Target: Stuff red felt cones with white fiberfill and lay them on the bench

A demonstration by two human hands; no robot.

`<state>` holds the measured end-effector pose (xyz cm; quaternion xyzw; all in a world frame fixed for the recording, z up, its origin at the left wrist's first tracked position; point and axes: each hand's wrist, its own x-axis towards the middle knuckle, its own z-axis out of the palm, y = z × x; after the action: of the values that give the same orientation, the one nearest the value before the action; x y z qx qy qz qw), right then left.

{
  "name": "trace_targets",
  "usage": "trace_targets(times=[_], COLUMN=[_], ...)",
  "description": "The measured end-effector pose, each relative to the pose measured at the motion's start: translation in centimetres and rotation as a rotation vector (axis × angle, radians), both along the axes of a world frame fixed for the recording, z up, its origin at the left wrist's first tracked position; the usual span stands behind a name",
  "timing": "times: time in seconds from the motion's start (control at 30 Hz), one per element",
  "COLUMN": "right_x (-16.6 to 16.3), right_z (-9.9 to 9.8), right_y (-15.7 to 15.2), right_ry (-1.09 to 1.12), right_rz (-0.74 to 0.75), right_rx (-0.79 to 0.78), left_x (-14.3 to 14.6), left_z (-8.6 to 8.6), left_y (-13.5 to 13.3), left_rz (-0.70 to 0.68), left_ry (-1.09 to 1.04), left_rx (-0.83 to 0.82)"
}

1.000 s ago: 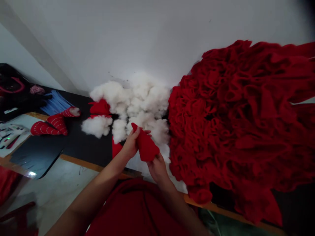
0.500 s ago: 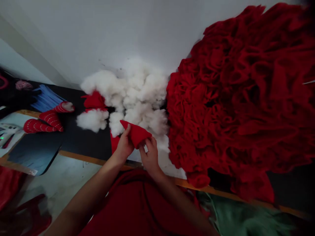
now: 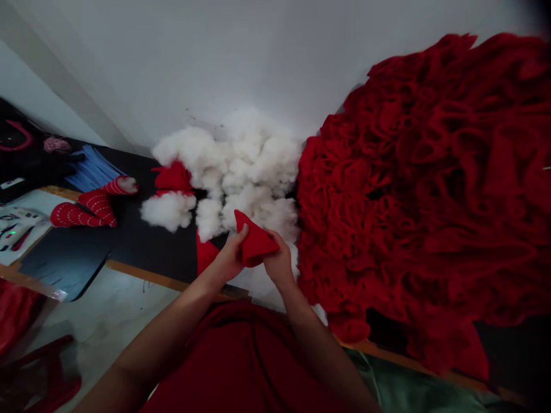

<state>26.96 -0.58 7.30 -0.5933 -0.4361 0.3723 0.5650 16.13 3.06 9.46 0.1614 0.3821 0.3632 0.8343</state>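
Between my hands is a small red cone-shaped felt hat (image 3: 255, 240), its tip pointing up and to the left. My left hand (image 3: 232, 250) grips its left side, thumb on top of the cloth. The fingers of my right hand (image 3: 278, 261) close on the right edge near the wide end; some fingers are hidden by the cloth. Just beyond the hat lies a heap of white stuffing (image 3: 253, 160). A separate tuft of stuffing (image 3: 169, 210) sits to the left beside a red felt piece (image 3: 174, 176).
A tall pile of red felt pieces (image 3: 413, 189) fills the right of the black table (image 3: 163, 252). Red patterned cones (image 3: 97, 205), blue strips (image 3: 92, 166) and a dark board (image 3: 64, 255) are at the left. A white wall (image 3: 258, 57) stands behind. Green cloth (image 3: 408, 390) hangs at lower right.
The hat has turned so that its tip points more upward. My right hand has moved from under the opening to the hat's right edge. The view has shifted slightly.
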Motion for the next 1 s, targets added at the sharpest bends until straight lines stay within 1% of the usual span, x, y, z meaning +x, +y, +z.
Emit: trace_targets(times=[0.07,0.13,0.2,0.3,0.33,0.4,0.5,0.53,0.6,0.67,0.73,0.77,0.8,0.83,0.87,0.93,0.97,1.0], right_x=[0.2,0.1,0.0,-0.1,-0.1,0.1,0.3,0.3,0.2,0.0,0.3,0.5,0.9,1.3,1.7,2.2,2.2,1.9], right_z=[0.0,0.0,0.0,0.2,0.3,0.4,0.4,0.4,0.5,0.6,0.7,0.8,0.9,1.0,1.1,1.2,1.1,1.0], right_y=[0.3,0.3,0.3,0.3,0.3,0.5,0.5,0.5,0.4,0.3,0.4,0.5,0.6,0.7,0.8,0.9,0.8,0.7], right_ry=[0.045,0.081,0.106,0.126,0.121,0.079,-0.077,-0.137,-0.250,-0.337,-0.382,-0.391,-0.395,-0.394,-0.392,-0.393,-0.406,-0.429], right_rz=[-0.055,-0.113,-0.110,-0.083,-0.069,-0.019,0.031,0.024,-0.016,-0.094,-0.186,-0.216,-0.220,-0.196,-0.144,0.022,0.118,0.186], right_rx=[-0.031,-0.052,-0.050,0.024,0.046,0.066,0.082,0.101,0.146,0.170,0.152,0.143,0.147,0.169,0.202,0.273,0.295,0.303], left_x=[-0.1,-0.4,-0.5,-0.5,-0.4,-0.4,-0.4,-0.4,-0.3,-0.2,-0.2,-0.3,-0.4,-0.7,-1.0,-1.5,-1.6,-1.5], left_z=[0.0,-0.2,-0.3,-0.5,-0.6,-0.6,-0.7,-0.8,-1.0,-1.0,-0.9,-0.7,-0.6,-0.4,-0.3,-0.1,-0.1,-0.1], left_y=[-0.5,-0.9,-1.1,-0.8,-0.7,-0.4,-0.5,-0.6,-1.0,-1.5,-1.7,-1.8,-1.7,-1.5,-1.2,-0.5,-0.2,0.1], left_rz=[0.081,0.110,0.116,0.181,0.181,0.135,0.080,0.091,0.129,0.167,0.151,0.125,0.092,0.055,0.012,-0.066,-0.089,-0.087], left_ry=[0.111,0.223,0.292,0.338,0.343,0.337,0.345,0.371,0.492,0.641,0.684,0.637,0.548,0.434,0.308,0.069,-0.016,-0.067], left_rx=[0.219,0.421,0.526,0.535,0.523,0.504,0.494,0.506,0.580,0.702,0.783,0.777,0.731,0.642,0.513,0.197,0.050,-0.065])
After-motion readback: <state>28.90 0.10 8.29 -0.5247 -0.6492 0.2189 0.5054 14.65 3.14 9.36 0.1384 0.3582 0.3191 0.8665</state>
